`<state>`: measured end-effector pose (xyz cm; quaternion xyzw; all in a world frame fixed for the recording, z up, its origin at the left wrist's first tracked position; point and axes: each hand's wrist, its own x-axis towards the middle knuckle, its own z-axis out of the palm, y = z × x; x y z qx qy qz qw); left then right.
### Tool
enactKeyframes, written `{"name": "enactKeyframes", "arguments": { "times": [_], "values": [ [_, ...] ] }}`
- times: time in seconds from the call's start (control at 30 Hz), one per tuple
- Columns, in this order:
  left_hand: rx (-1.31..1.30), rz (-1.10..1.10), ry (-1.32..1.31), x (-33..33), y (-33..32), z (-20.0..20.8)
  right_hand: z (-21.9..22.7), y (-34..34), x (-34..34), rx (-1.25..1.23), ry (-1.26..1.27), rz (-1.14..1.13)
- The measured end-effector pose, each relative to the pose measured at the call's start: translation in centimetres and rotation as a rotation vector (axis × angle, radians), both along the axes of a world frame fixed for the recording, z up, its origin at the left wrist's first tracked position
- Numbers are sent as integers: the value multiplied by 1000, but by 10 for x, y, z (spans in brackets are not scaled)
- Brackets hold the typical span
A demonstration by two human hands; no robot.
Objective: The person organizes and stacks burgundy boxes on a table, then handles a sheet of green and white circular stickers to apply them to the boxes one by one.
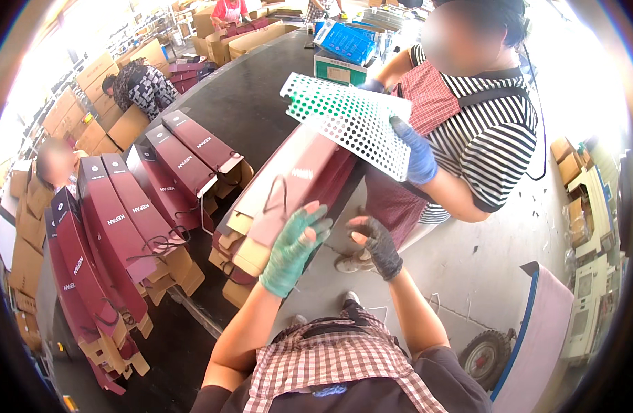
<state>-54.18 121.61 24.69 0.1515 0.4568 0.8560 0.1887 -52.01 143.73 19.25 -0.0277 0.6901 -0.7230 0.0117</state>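
While the dark surface point(254, 103) is carrying rows of flat maroon paper bags point(117, 227), the person's left hand point(296, 248), in a green glove, is resting against the near end of a stack of maroon bags point(289, 199) that is leaning over the surface's edge. Its fingers are spreading apart, touching the stack's brown folded bottom rather than clamping on it. The right hand point(376, 242), in a dark glove, is hovering just beside the stack, off the surface's edge, with its fingers loosely curled and apart, holding nothing. Beyond the stack, a co-worker in a striped shirt and blue gloves is holding a white card with green and maroon dots point(351, 117) above the far end of the stack. On the far part of the surface, blue boxes point(347, 41) are standing. Brown cartons point(89, 76) are piling up across the surface from the stack.
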Motion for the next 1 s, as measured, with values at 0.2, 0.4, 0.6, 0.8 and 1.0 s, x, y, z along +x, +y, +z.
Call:
{"name": "enactKeyframes", "arguments": {
  "times": [0.2,0.4,0.6,0.8,1.0],
  "values": [
    [202,-21,-76,-27,70,27,-70,62,41,-84,-193,-60],
    [526,204,-226,-83,106,-9,-104,106,70,-300,-353,-177],
    [619,199,-159,-160,118,-56,-114,137,63,-366,-385,-131],
    [-908,639,782,-193,144,-39,-110,164,53,-347,-440,-104],
    [-831,589,579,-194,150,-25,-110,185,38,-253,-458,-19]
  ]
}}
